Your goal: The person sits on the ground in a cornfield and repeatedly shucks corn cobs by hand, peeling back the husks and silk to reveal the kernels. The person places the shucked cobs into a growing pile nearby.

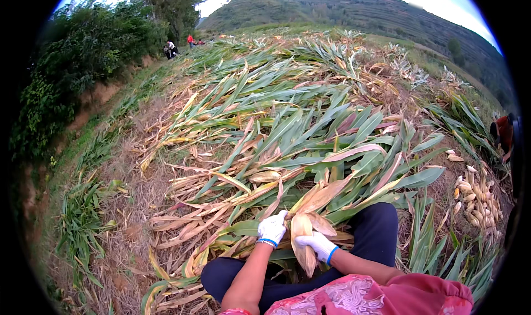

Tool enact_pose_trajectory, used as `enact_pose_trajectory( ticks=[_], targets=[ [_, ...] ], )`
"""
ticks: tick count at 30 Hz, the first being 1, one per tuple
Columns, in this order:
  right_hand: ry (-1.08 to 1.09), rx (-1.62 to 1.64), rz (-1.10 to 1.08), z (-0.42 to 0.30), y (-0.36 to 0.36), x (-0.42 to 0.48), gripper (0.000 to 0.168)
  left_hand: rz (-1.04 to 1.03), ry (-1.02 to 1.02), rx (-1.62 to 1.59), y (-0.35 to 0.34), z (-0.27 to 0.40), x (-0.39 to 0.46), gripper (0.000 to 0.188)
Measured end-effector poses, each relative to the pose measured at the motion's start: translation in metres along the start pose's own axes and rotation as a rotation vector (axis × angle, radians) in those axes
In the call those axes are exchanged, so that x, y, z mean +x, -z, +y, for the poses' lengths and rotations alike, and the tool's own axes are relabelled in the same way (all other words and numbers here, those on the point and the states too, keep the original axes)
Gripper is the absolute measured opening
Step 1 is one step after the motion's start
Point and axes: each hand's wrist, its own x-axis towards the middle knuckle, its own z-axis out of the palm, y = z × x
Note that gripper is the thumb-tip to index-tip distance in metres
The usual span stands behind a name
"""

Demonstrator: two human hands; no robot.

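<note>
My right hand [317,245], in a white glove with a blue cuff, is closed around a corn ear in its dry tan husk [303,240], which points down toward my lap. To its left my left hand [272,228], gloved the same way, grips by the base of that ear, at the corn stalk; exactly what its fingers hold is partly hidden. Peeled or loose husk leaves [327,196] spread just above the ear. Cut corn stalks with green and yellowed leaves [286,149] lie before me. Another husked ear [264,176] rests among them.
A pile of corn ears [477,198] lies on the ground at right. Dark-trousered knees [375,232] flank my hands. Further stalks cover the field. Several people, one in red [190,41], are far off at upper left, near bushes [79,61] and an earth bank [93,99].
</note>
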Motion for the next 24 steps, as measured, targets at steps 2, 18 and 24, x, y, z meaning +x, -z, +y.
enact_pose_trajectory(
  ticks=[2, 18, 24],
  targets=[
    [0.171, -0.571, 0.289, -0.006, 0.013, -0.01, 0.077, -0.032, -0.009, -0.023, 0.006, 0.007, 0.001, 0.034],
    [0.305, 0.636, 0.468, -0.17, 0.205, -0.199, 0.044, -0.222, -0.044, 0.011, -0.041, -0.025, -0.024, 0.05],
    [0.759, 0.416, 1.098, -0.253, 0.458, -0.286, 0.065, -0.289, -0.222, 0.172, -0.048, 0.007, -0.031, 0.066]
  ],
)
